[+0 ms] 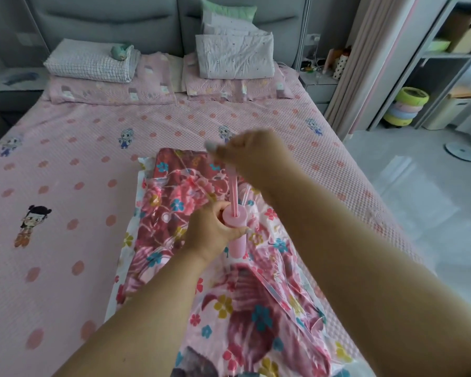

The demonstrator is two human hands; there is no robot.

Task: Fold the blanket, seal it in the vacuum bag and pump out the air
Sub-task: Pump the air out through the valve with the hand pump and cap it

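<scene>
- A folded red and pink floral fleece blanket (pixel 174 191) lies inside a clear plastic vacuum bag printed with small flowers (pixel 125 240), flat on a bed covered by a pink checked spread with cartoon figures (pixel 65 148).
- The bag sits at the near end of the bed, well apart from the pillows at the grey headboard.
- A pink plastic hand pump with a tube-shaped barrel (pixel 235 235) stands upright on the bag, near the bag's middle.
- The pump's thin pink plunger rod (pixel 233 191) is drawn up out of the barrel.
- The left hand (pixel 212 229) is curled round the barrel just below its top collar, holding it down on the bag.
- The right hand (pixel 252 156) is raised above the barrel, fingers closed on the top of the rod; the handle itself is hidden and blurred.
- Judged by look, the blanket is soft and bulky and the bag film thin, slippery and easy to crease.
- The pump looks light and rigid, so the barrel is the steady place to hold, pressed square on the valve.
</scene>
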